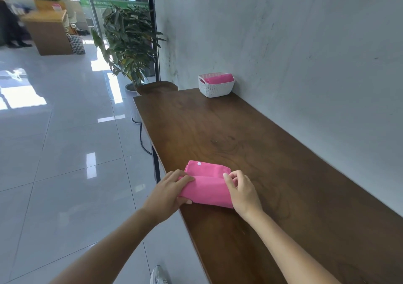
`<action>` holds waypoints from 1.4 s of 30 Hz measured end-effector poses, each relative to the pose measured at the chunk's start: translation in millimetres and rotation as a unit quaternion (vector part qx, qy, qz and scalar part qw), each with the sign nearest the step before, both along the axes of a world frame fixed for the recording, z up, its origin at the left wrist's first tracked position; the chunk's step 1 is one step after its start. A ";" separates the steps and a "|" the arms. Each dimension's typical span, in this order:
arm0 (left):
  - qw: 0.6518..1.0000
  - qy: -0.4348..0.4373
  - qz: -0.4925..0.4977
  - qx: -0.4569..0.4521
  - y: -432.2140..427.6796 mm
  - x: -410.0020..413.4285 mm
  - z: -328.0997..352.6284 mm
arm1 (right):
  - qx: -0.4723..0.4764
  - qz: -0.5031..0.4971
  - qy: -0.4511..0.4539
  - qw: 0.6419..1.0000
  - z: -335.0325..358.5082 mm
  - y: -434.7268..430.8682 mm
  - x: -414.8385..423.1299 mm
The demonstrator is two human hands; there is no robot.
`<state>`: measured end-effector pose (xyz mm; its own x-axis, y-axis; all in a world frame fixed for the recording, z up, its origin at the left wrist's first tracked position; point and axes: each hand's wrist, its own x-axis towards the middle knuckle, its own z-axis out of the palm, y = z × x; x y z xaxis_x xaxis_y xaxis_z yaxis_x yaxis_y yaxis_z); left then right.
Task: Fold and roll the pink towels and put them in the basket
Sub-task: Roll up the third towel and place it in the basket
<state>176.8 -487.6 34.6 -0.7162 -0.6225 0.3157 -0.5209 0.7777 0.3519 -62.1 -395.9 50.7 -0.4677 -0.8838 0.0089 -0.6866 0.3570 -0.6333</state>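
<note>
A pink towel [207, 187] lies folded on the near part of a long dark wooden table [272, 153], close to the table's left edge. Its near portion is turned up into a thick fold or the start of a roll, while a flat layer extends beyond it toward the far end, with a small white round tag or snap [199, 163] near its far left corner.

The left hand [169, 193] grips the left end of the fold, fingers curled over the top and the thumb tucked beneath the cloth's near edge. The right hand [242, 193] holds the right end, its fingers bent and pinching the fabric at the upper right corner of the fold. Both forearms reach in from the bottom of the view.

At the far end of the table, against the pale marbled wall [305, 43], stands a white woven-pattern basket [216, 88]. Another pink towel [220, 79] already sits inside it, showing above the rim.

Beyond the table's far left corner is a round wooden stool top [157, 87], and behind that a leafy potted plant [128, 41]. A glossy tiled floor [65, 142] stretches to the left, bright with window reflections. A white shoe [158, 276] shows at the bottom edge.
</note>
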 end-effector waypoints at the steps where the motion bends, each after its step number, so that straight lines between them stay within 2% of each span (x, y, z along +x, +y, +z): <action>1: 1.000 0.000 -0.003 0.013 -1.1 0.4 2.2 | -0.021 0.010 0.011 1.000 -1.3 3.7 -0.5; 6: 0.994 -0.036 -0.028 0.095 -5.4 1.8 18.1 | -0.053 0.062 0.038 0.996 -7.4 25.6 1.4; 14: 0.974 -0.082 -0.020 0.209 -5.1 -1.4 33.2 | -0.068 0.041 0.073 0.994 -18.3 46.4 4.4; 21: 0.917 -0.022 0.020 0.398 -12.8 -7.4 32.1 | -0.071 0.039 0.019 0.997 -19.7 50.5 7.0; 25: 0.896 -0.038 0.073 0.437 -13.7 -18.6 32.3 | -0.017 0.008 -0.056 0.998 -0.6 34.2 3.5; 27: 0.915 -0.026 0.116 0.385 -6.0 -24.6 35.9 | 0.022 0.005 -0.075 0.997 6.8 23.8 0.2; 30: 0.983 -0.008 0.132 0.126 8.2 -31.6 38.6 | 0.065 -0.004 -0.104 0.992 13.5 9.5 -4.1; 31: 0.992 0.013 0.114 0.051 13.9 -33.2 38.8 | 0.077 -0.011 -0.112 0.991 13.6 4.1 -6.9; 33: 0.996 0.049 0.060 -0.038 25.5 -35.8 36.5 | 0.103 -0.027 -0.129 0.986 12.3 -6.4 -13.6; 36: 0.993 0.045 -0.008 -0.105 41.2 -42.2 22.0 | 0.144 -0.046 -0.152 0.977 8.4 -20.3 -20.8; 39: 0.990 0.019 0.002 -0.138 45.4 -48.0 6.5 | 0.148 -0.074 -0.170 0.971 11.4 -26.5 -19.6; 42: 0.991 -0.014 0.026 -0.131 44.8 -53.3 -0.7 | 0.137 -0.075 -0.196 0.968 14.9 -23.9 -16.8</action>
<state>123.5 -442.8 33.9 -0.6957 -0.5582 0.4521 -0.5698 0.8121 0.1260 -78.8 -419.8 65.6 -0.5109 -0.7501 -0.4199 -0.3400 0.6250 -0.7027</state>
